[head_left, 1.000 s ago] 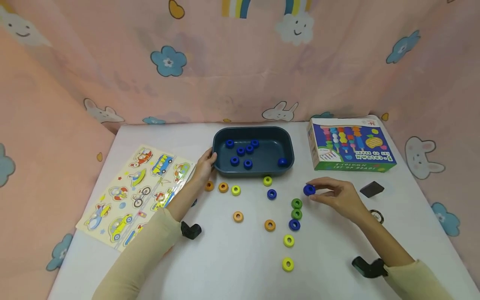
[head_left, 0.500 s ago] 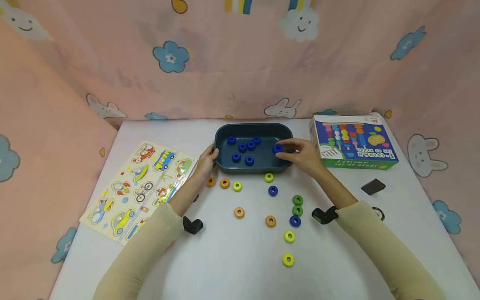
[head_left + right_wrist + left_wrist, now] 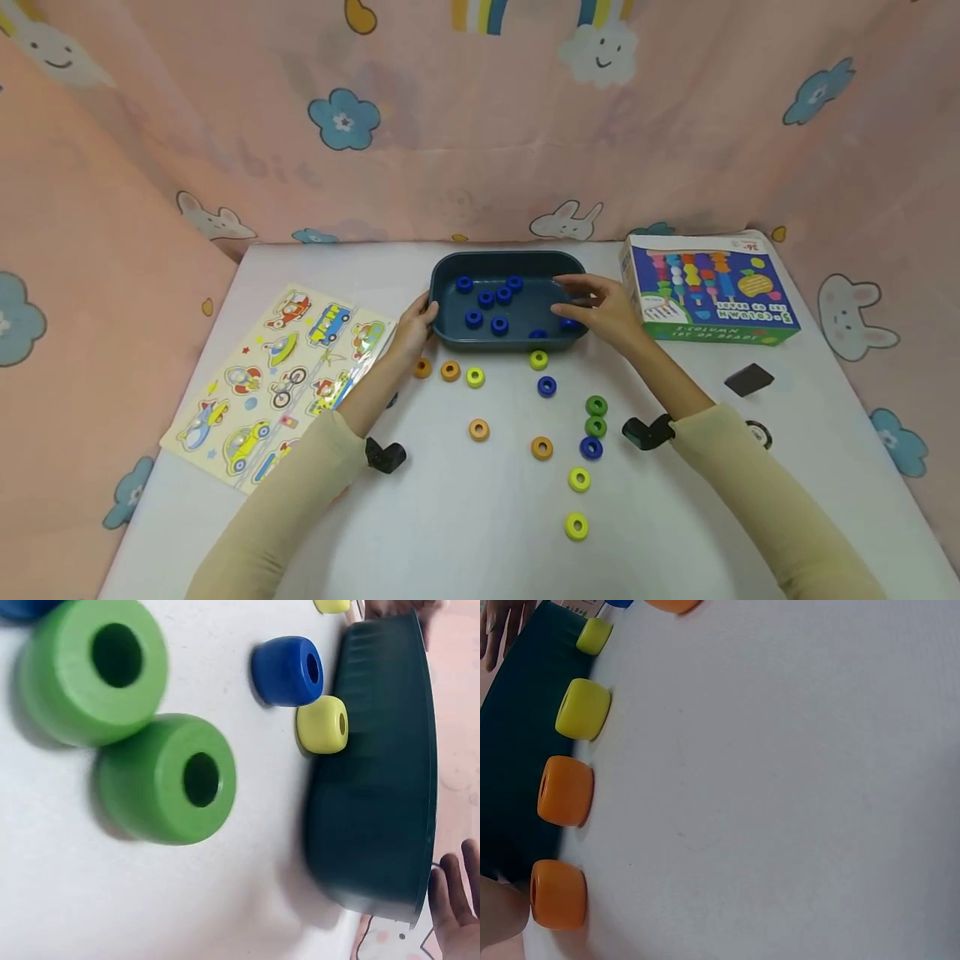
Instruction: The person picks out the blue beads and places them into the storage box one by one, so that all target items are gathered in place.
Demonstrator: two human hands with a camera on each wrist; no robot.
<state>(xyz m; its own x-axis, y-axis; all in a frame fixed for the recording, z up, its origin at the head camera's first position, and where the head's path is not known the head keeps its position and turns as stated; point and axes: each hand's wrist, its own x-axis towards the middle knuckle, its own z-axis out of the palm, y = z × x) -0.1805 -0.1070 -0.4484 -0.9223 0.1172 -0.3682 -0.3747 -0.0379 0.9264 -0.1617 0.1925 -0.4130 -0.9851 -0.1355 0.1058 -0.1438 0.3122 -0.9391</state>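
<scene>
A dark blue-green tray (image 3: 510, 343) stands at the back middle of the white table, with several blue beads (image 3: 499, 325) lying in it. At its left end, my left hand (image 3: 412, 329) holds the wall, thumb by the rim. Over the tray's right end hovers my right hand (image 3: 600, 310), thumb and fingers apart and nothing between them. Beneath this hand a blue bead (image 3: 567, 323) is partly covered. Another blue bead (image 3: 537, 334) lies by the front wall, half hidden by the rim. In the right wrist view, the fingers (image 3: 454, 889) show beyond the tray's edge.
Before the tray lie orange beads (image 3: 478, 430), yellow beads (image 3: 577, 526), blue beads (image 3: 547, 386) and two touching green beads (image 3: 596, 416). A picture board (image 3: 281, 383) lies left. At right are a bead-set box (image 3: 712, 287), a dark flat block (image 3: 748, 379) and a small round object (image 3: 760, 433).
My right hand has carried a blue bead leftward from beside the tray to above it and let go. That bead now lies inside. My left hand stays on the tray.
</scene>
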